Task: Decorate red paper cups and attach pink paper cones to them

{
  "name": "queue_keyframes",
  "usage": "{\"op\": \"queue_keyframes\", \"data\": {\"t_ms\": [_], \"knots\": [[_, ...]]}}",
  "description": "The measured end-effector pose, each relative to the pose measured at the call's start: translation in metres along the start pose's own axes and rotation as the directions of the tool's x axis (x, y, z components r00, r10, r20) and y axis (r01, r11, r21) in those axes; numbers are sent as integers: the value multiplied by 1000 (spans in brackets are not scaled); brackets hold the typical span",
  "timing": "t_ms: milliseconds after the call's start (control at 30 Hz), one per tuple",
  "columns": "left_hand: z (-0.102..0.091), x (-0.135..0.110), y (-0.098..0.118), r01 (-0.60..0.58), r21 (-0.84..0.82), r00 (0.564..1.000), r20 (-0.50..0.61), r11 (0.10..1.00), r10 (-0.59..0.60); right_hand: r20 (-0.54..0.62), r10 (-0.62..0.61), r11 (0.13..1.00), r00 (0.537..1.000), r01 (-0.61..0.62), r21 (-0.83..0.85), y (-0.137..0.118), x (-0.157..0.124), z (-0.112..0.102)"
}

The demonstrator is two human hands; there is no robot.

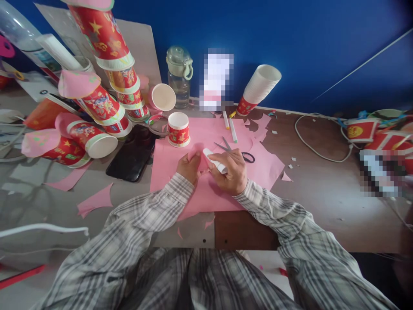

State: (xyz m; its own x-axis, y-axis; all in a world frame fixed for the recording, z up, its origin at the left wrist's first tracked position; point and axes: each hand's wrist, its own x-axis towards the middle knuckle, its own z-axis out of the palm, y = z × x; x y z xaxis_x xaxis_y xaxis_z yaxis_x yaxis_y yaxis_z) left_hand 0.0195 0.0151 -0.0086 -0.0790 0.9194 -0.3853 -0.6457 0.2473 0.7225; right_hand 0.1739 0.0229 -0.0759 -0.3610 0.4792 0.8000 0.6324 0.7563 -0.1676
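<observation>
My left hand [189,167] is closed on a small pink paper piece [200,160] held over the large pink sheet [258,163] on the table. My right hand [229,171] grips a white tube, likely a glue stick [214,160], with its tip against that paper piece. Scissors [235,151] lie on the sheet just beyond my right hand. A single red paper cup [178,128] stands upright on the sheet's far left corner. Both arms wear plaid sleeves.
Red cups capped with pink paper are stacked and lying at the left [97,99]. A black phone [134,155], a water bottle [179,75], a tilted stack of white cups [260,88], markers [229,125], a white cable [314,137] and pink scraps [95,200] surround the sheet.
</observation>
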Motion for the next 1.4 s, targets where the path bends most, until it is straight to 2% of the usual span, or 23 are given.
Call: {"op": "queue_keyframes", "data": {"t_ms": [100, 233, 367, 467, 633, 833, 933, 1033, 1133, 1300, 1400], "knots": [[0, 0, -3, -45, 10, 998, 38, 999, 44, 66, 20, 999, 998, -23, 36, -4, 0, 6], [-3, 3, -7, -76, 55, 997, 26, 996, 75, 167, 131, 988, 977, -143, 60, -1, 1, 9], [-3, 3, -4, -18, 52, 1000, 23, 999, 17, 114, 199, 974, 973, -209, 88, 4, 0, 3], [-1, 2, -2, -22, 50, 1000, 1, 998, 22, 102, 183, 972, 978, -195, 130, 0, -1, 3], [-2, 3, -4, -45, 79, 999, 8, 996, 44, 196, 162, 978, 967, -184, 101, -6, 2, 11], [-1, 2, -1, -4, 46, 1000, 25, 999, 3, 96, 186, 979, 978, -193, 66, 7, -2, 4], [-2, 3, -2, -46, 51, 999, 8, 998, 46, 69, 125, 982, 990, -133, 134, 5, -4, 4], [-3, 4, -5, -93, 75, 996, 20, 993, 92, 149, 74, 978, 986, -101, 184, -2, -2, 9], [-4, 3, -6, -93, 77, 995, 42, 993, 90, 209, 119, 979, 971, -150, 140, -3, 1, 11], [-1, 2, -2, -38, 16, 997, 65, 999, 37, 39, 152, 981, 988, -156, 117, 3, 3, -1], [1, 3, 2, 2, -55, 1000, -21, 998, -3, 0, 213, 963, 977, -210, 168, 5, 3, -12]]}}
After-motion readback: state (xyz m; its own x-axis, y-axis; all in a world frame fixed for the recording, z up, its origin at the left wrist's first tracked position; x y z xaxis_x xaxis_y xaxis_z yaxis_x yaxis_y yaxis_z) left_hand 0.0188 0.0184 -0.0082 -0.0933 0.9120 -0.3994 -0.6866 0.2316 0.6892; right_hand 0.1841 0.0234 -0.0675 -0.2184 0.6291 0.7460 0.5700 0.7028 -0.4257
